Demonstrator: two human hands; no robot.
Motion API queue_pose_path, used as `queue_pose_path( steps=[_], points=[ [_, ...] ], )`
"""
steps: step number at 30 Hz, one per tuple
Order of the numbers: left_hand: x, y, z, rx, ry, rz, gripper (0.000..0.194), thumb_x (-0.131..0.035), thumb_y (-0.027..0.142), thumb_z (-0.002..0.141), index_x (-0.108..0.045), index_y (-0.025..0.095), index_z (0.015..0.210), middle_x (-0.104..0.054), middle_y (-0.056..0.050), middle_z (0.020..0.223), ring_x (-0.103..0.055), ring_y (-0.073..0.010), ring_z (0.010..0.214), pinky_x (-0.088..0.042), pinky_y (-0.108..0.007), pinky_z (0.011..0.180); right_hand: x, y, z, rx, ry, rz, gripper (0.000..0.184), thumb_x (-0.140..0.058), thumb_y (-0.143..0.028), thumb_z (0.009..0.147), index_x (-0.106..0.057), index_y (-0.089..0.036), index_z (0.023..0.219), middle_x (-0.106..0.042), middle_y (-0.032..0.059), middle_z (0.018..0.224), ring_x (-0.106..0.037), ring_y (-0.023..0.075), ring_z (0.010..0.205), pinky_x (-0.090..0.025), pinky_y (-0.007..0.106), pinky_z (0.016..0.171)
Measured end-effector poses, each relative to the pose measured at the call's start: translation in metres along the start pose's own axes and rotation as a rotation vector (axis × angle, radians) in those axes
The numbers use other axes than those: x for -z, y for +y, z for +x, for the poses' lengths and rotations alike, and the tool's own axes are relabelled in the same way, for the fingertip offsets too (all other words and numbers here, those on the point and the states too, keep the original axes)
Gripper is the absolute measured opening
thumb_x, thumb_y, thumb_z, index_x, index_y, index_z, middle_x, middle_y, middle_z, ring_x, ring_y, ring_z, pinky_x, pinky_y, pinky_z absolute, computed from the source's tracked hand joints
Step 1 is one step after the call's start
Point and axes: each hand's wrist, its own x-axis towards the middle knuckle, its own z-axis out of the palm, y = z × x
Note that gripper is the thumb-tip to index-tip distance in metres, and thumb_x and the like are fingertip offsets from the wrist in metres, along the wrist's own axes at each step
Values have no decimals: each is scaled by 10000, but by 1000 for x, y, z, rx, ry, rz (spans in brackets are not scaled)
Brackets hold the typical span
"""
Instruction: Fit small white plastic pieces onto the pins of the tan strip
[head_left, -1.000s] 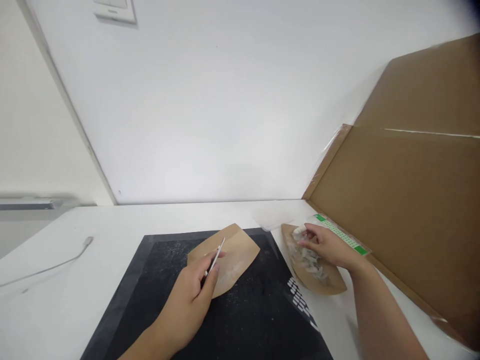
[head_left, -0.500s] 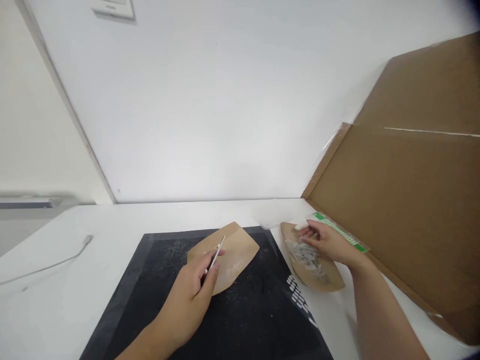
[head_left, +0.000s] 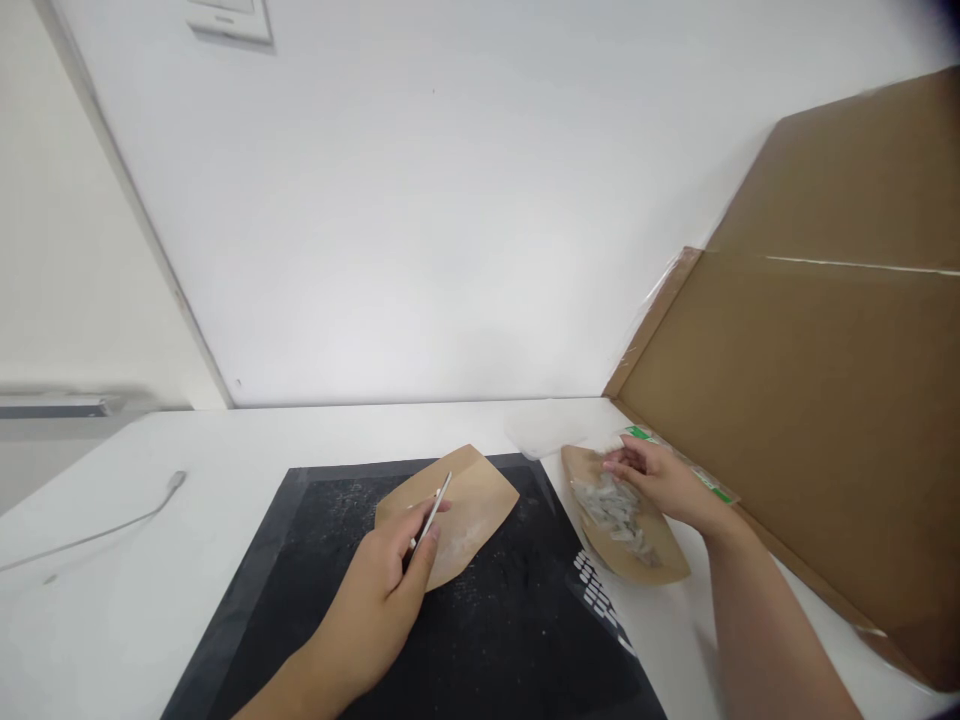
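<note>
My left hand (head_left: 382,590) rests on a black mat (head_left: 300,560), its fingers closed on thin metal tweezers (head_left: 430,514) whose tips point up over a brown paper sheet (head_left: 469,505). My right hand (head_left: 664,482) lies at the far edge of a second brown paper (head_left: 664,565) to the right, fingers curled over a pile of small pale pieces (head_left: 615,510). Whether those fingers hold a piece is hidden.
A large brown cardboard panel (head_left: 810,380) leans on the right. A strip of green-edged labels (head_left: 705,478) lies below it. A white cable (head_left: 112,525) runs on the white table (head_left: 112,620) at the left. The wall stands close behind.
My right hand has shifted slightly over the pile, and the white piece seen at its fingertips earlier no longer shows. The left hand has stayed still.
</note>
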Motion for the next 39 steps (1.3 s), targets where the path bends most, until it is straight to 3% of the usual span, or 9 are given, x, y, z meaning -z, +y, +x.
queue_pose_path(
  steps=[4,9,14,21,25,28,31,36,39],
  points=[
    [0,-1,0,4,3,-1,513,-434,493,1058,-630,223,1448,-678,-114,1407,-631,-329,1289,-439,-509,1164,-2,3,1,-24,-15,70,498,-667,-700,860,-472,-248,785,-762,74,892,-672,234,806,-521,349,724],
    [0,2,0,-13,16,-3,492,-442,482,1060,-643,230,1432,-726,-89,1325,-617,-325,1323,-439,-482,1172,-4,2,1,-57,-2,170,540,-718,-688,829,-386,-262,830,-777,73,959,-686,226,808,-514,336,686],
    [1,3,-1,-14,13,0,495,-435,486,1062,-640,229,1432,-722,-99,1332,-617,-326,1324,-441,-494,1170,-6,5,1,-68,-14,134,571,-708,-710,819,-353,-262,830,-776,67,960,-689,217,790,-525,348,695],
    [1,3,-1,-19,31,-14,479,-473,476,1049,-646,242,1430,-747,-100,1286,-639,-343,1293,-475,-518,1137,-4,2,-1,-28,19,33,501,-699,-676,841,-443,-245,839,-742,36,848,-636,197,738,-468,316,645],
    [1,4,0,-24,15,-8,484,-445,476,1061,-642,240,1434,-695,-106,1385,-609,-330,1328,-429,-510,1174,-3,-2,-2,-23,3,-8,482,-686,-661,861,-445,-247,808,-697,8,772,-560,169,669,-433,301,617],
    [1,4,0,-15,14,1,488,-443,489,1059,-641,250,1435,-696,-96,1381,-647,-328,1261,-478,-492,1121,-3,-4,-1,-7,16,-36,492,-701,-656,852,-434,-250,778,-630,-17,731,-538,162,651,-437,294,610],
    [0,2,-1,-2,16,0,495,-457,499,1051,-633,255,1444,-749,-86,1266,-711,-317,1114,-561,-451,992,-3,-5,0,-17,27,-31,507,-741,-668,808,-456,-250,786,-631,-19,738,-576,175,670,-476,304,634],
    [-1,1,-1,23,-1,-13,521,-450,515,1050,-612,248,1467,-770,-55,806,-746,-314,950,-599,-401,827,-4,-3,0,-50,-3,83,511,-789,-653,773,-495,-246,864,-767,75,989,-705,254,880,-558,357,738],
    [-1,1,-1,17,0,-20,514,-451,518,1048,-627,248,1449,-771,-60,826,-747,-315,956,-601,-393,801,-5,-2,0,-68,-11,154,536,-794,-663,768,-529,-237,957,-770,127,1145,-729,302,1004,-595,408,807]
  ],
)
